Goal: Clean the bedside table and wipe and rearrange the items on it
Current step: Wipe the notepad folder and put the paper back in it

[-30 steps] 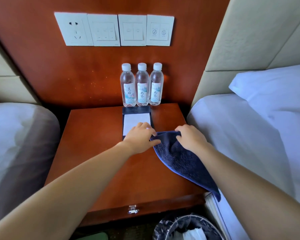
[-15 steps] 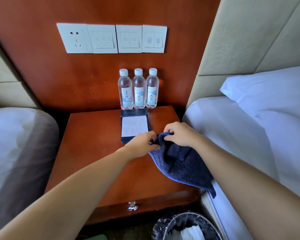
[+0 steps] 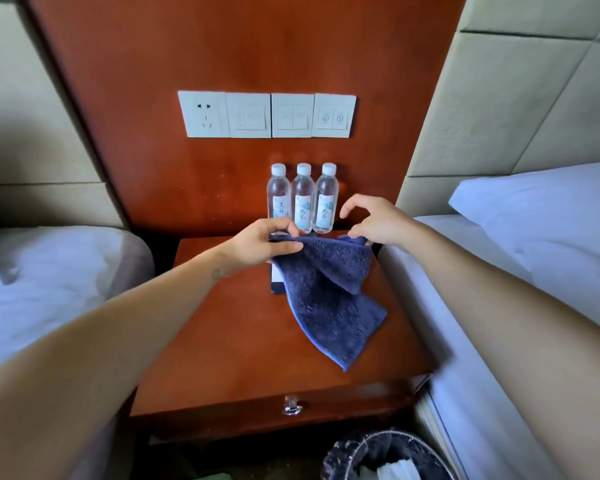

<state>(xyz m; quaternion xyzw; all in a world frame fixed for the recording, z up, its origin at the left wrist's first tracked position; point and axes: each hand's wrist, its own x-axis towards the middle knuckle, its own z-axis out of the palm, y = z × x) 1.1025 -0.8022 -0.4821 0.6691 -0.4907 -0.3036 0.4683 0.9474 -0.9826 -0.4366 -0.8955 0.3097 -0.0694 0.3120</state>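
Note:
A dark blue cloth (image 3: pixel 326 292) hangs in the air above the wooden bedside table (image 3: pixel 243 341). My left hand (image 3: pixel 260 242) pinches its upper left corner. My right hand (image 3: pixel 374 220) grips the upper right corner, with some fingers spread. The cloth droops down over the table's right half and hides most of a notepad (image 3: pixel 276 282) in a dark holder. Three water bottles (image 3: pixel 302 199) with white caps stand in a row at the back of the table against the wall panel.
Beds with white linen flank the table, one on the left (image 3: pixel 49 289) and one on the right (image 3: pixel 534 271). A socket and switch panel (image 3: pixel 267 115) is on the wall. A bin (image 3: pixel 388 459) with a black liner stands below the table's drawer handle (image 3: pixel 291 407).
Both hands have lifted the cloth off the table and spread its top edge between them. The view has tilted up and pulled back.

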